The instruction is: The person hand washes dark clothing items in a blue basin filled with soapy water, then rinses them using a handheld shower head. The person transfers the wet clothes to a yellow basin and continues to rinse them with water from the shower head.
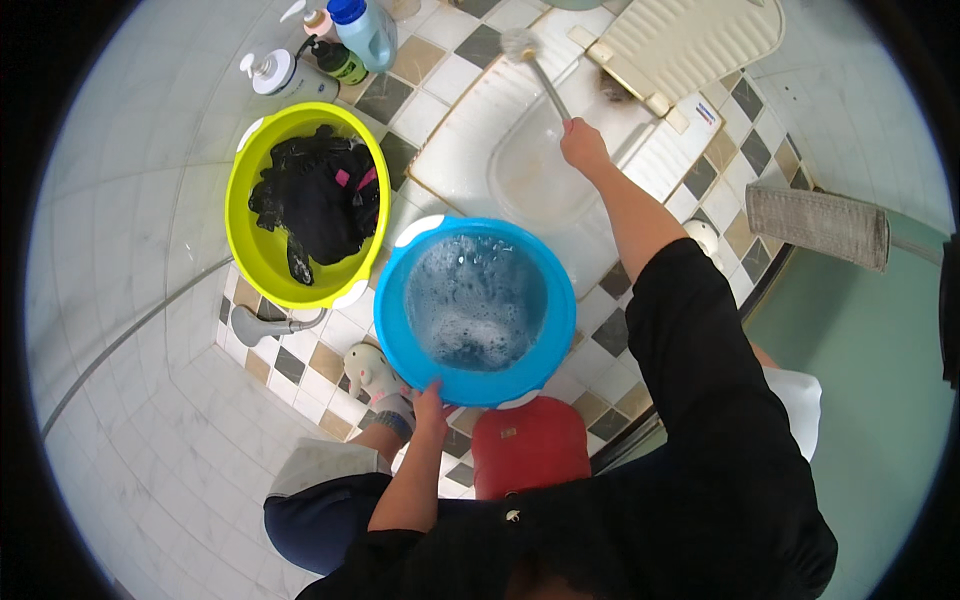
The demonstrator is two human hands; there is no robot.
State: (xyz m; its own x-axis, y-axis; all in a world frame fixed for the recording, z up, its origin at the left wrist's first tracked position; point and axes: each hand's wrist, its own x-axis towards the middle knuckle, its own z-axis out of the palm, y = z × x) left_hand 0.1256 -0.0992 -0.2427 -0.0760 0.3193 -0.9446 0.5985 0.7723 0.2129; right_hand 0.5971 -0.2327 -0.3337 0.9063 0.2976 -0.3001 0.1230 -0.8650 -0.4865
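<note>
R hand (585, 145): arm stretched well fwd, elbow nearly straight, fingers closed round the near end of the brush (548, 88) handle. Brush angles fwd & L, bristle end by the far L edge of the squat toilet (460, 160); can't tell if it touches. L hand (430, 405): arm low, close to body, at near rim of the blue basin (562, 300); a fingertip shows on the rim, rest hidden, so can't tell if it's gripping.

Around: red stool (530, 450) just on near side of basin, betw. it & the body. Slipper (370, 375) at basin's near L edge, shower head (255, 325) on floor further L. Beige folding panel (690, 45) over toilet's far R edge. Bottles (370, 40) grouped on floor nr far L wall. Grey towel (815, 225) on R.

Containers: blue basin has cloudy water (470, 270) w/ suds, overlaps toilet's near L edge in view. Yellow-green tub (237, 200), L of basin, holds bunched black clothes (330, 215) w/ pink bits.
</note>
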